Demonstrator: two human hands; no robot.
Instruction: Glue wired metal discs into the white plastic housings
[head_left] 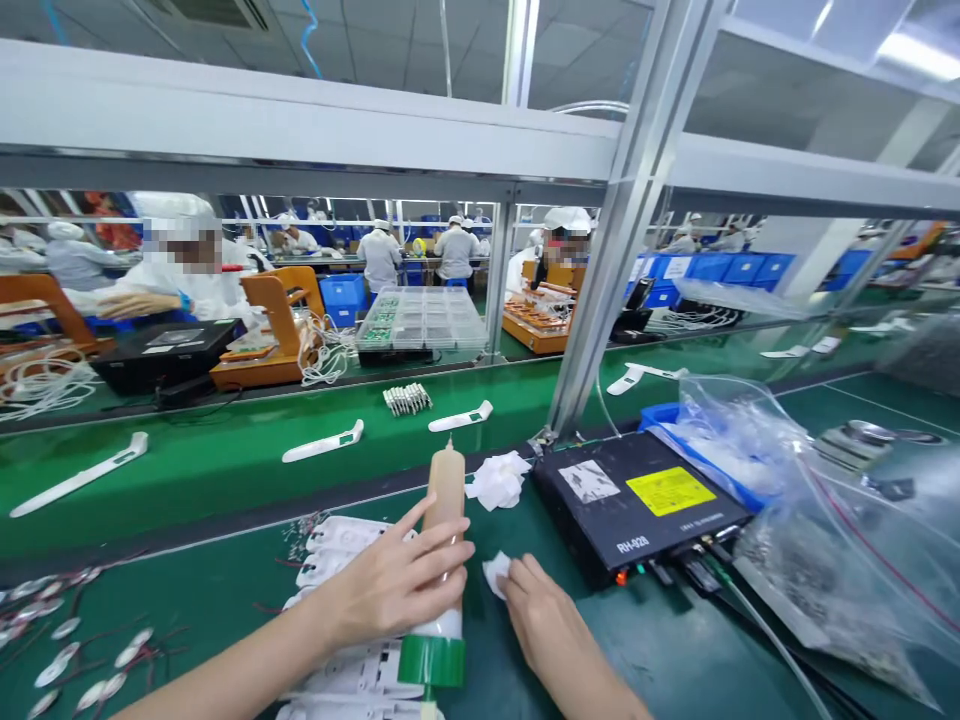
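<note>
My left hand (401, 580) is wrapped round a glue dispensing syringe (446, 485) filled with beige paste, its thin needle pointing away from me and its green end cap towards me. Between the closed fingers of my right hand (544, 620) is a small piece of white tissue (496, 573), low over the green bench. White plastic housings (352, 670) lie in a row beneath my left forearm and the syringe, partly covered by them. Just beyond the syringe sits a crumpled white tissue (499, 480).
A black controller box (645, 510) with cables stands at right, beside a blue tray (667, 420) and clear plastic bags (862, 590). Small wired discs (71, 650) lie at left. White parts (322, 440) rest on the green conveyor (225, 430). A metal post (600, 260) rises ahead; co-workers sit beyond.
</note>
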